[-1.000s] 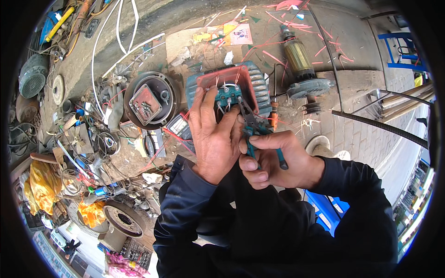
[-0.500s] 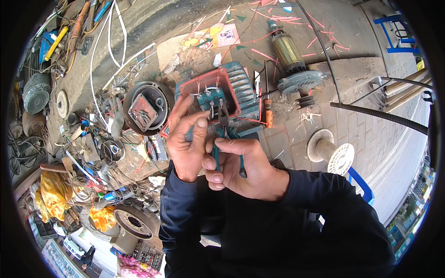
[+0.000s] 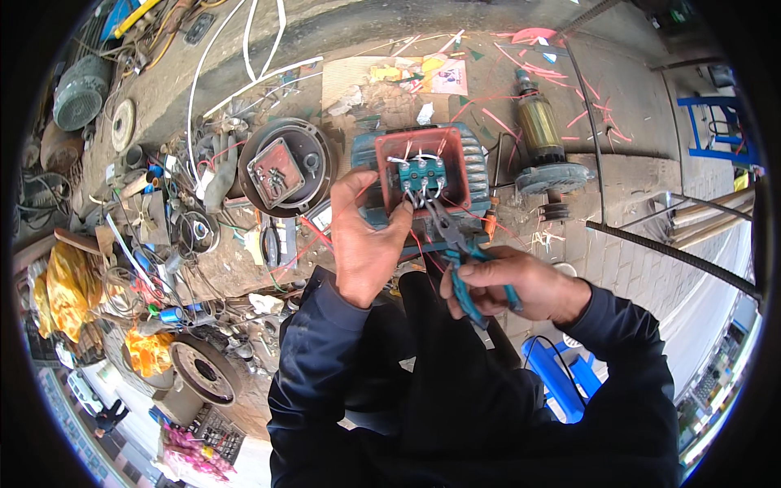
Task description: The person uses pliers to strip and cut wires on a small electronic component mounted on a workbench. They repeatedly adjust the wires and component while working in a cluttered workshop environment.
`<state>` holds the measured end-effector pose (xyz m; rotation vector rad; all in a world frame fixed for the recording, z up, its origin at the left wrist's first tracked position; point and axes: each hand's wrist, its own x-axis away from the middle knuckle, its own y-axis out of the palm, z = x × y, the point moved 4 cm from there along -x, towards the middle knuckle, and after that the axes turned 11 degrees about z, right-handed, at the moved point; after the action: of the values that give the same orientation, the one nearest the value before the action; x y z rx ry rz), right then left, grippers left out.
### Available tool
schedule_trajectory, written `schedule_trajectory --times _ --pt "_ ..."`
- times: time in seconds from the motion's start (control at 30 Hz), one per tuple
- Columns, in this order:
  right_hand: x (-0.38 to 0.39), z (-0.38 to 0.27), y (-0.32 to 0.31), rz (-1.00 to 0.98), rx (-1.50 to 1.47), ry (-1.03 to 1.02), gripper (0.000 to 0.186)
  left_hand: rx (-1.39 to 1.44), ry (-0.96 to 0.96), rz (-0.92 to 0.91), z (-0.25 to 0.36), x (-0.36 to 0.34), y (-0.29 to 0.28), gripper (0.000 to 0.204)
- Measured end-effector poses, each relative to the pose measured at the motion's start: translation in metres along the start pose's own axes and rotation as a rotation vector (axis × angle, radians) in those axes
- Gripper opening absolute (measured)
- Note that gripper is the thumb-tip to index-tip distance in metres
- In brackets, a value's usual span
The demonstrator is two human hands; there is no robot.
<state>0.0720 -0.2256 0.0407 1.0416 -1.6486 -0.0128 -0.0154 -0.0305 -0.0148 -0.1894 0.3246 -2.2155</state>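
Observation:
My right hand [image 3: 525, 285] holds a pair of pliers [image 3: 451, 232] by the teal handles, which are spread apart. The jaws reach over the near rim of a red terminal box [image 3: 461, 167] on a teal electric motor [image 3: 476, 167], close to wires at the terminal block [image 3: 423, 173]. Whether they bite a wire is too small to tell. My left hand [image 3: 366, 248] grips the box's near left corner, its fingers curled at the left wall and its thumb against the wire ends below the block. Thin red wires [image 3: 419, 240] hang out beneath the box.
Left of the motor lies a round metal housing [image 3: 325, 154] with a small tray of screws [image 3: 275, 171] in it. A rotor [image 3: 538, 130] stands to the right, near an orange-handled screwdriver [image 3: 490, 221]. Cardboard [image 3: 346, 81] and red scraps lie behind. A blue stool [image 3: 561, 390] is at lower right.
My left hand has gone from spread fingers to gripping the box corner. My right hand has moved right and the pliers now slant. The view has shifted, so the motor appears further right.

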Motion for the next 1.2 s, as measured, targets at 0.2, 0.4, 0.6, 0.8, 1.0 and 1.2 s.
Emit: schedule_trajectory --times 0.2,0.4,0.6,0.8,1.0,1.2 --pt "-0.018 -0.017 -0.010 -0.026 -0.035 0.130 0.035 -0.033 -0.006 -0.013 0.001 -0.002 -0.001 0.051" --pt "-0.022 -0.017 -0.010 -0.016 -0.081 0.168 0.038 -0.034 -0.019 0.005 0.005 -0.002 -0.003 0.049" --pt "-0.020 -0.014 -0.006 -0.073 -0.136 0.195 0.038 -0.070 0.026 -0.001 0.011 -0.003 -0.004 0.050" --pt "-0.022 -0.011 -0.002 -0.126 -0.122 0.244 0.037 -0.101 0.046 -0.019 0.011 -0.004 -0.006 0.050" --pt "-0.025 -0.007 0.002 -0.104 -0.124 0.190 0.040 -0.095 0.010 -0.027 0.011 -0.004 -0.006 0.050" --pt "-0.027 -0.008 0.005 -0.115 -0.167 0.169 0.041 -0.088 0.000 -0.035 0.011 -0.005 -0.006 0.049"
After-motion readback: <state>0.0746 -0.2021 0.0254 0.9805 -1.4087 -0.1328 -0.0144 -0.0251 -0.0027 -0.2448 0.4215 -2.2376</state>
